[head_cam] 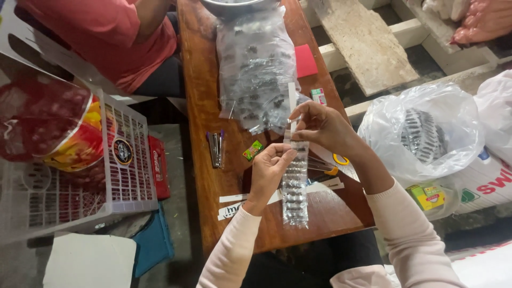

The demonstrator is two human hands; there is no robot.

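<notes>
My left hand (270, 169) pinches the upper part of a long narrow clear packet (295, 186) filled with small dark pieces, which hangs down over the wooden bench (205, 96). My right hand (321, 125) grips the packet's top end, where a white paper strip (292, 104) sticks up. Just beyond my hands lies a big clear bag (256, 64) stuffed with similar dark filled packets.
On the bench are a stapler (216, 149), a small green wrapper (253, 150), yellow-handled scissors (332, 161), white paper strips (234, 205) and a red card (305, 60). A white plastic crate (80, 176) stands left. A person in a red top (112, 37) sits opposite. White plastic bags (421, 130) lie right.
</notes>
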